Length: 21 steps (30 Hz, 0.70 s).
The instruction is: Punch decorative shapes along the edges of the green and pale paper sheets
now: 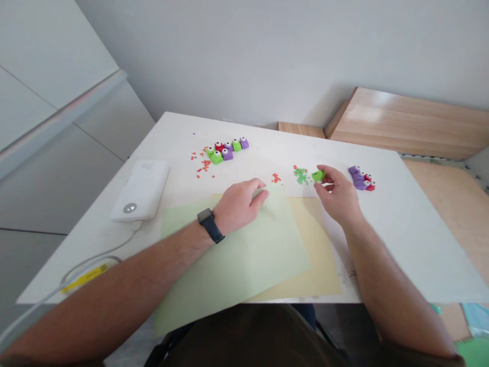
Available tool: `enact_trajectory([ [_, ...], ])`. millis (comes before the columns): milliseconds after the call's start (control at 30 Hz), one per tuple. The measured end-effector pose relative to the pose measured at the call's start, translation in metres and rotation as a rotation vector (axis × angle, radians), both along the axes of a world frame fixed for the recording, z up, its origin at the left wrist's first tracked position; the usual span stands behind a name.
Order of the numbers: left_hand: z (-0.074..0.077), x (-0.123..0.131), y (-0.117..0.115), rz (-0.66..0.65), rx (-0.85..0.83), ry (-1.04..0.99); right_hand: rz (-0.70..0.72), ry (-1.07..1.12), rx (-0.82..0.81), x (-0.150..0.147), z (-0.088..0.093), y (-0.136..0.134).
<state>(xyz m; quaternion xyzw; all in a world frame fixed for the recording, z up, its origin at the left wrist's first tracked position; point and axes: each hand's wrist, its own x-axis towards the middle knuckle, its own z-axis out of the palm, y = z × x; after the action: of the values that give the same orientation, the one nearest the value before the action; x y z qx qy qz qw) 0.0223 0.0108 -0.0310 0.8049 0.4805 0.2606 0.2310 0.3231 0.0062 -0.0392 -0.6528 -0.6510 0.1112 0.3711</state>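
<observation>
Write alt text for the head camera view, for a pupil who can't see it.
A person's right hand holds a small green piece beside scattered green bits on a white table. The left hand is over a pale green sheet; one cluster of eyed pieces lies beyond it, another cluster right of the right hand.

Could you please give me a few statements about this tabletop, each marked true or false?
1. The right hand holds a small green piece between its fingers. True.
2. The dark watch is on the right wrist. False: it is on the left wrist.
3. The pale green sheet overlaps the yellow sheet. True.
4. The white device lies right of both hands. False: it lies to their left.
5. Small green bits lie beside the held piece. True.
</observation>
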Motion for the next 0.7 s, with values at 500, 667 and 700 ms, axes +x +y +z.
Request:
enact_trajectory([
  [500, -0.001, -0.001, 0.0, -0.014, 0.019, 0.002, -0.324, -0.354, -0.344, 0.054, 0.016, 0.012],
  [667, -0.003, -0.001, 0.0, -0.017, 0.025, 0.008, -0.365, -0.449, -0.473, 0.072, 0.022, 0.012],
  [700, -0.003, -0.001, 0.001, -0.018, 0.023, 0.009, -0.364, -0.453, -0.493, 0.074, 0.022, 0.012],
])
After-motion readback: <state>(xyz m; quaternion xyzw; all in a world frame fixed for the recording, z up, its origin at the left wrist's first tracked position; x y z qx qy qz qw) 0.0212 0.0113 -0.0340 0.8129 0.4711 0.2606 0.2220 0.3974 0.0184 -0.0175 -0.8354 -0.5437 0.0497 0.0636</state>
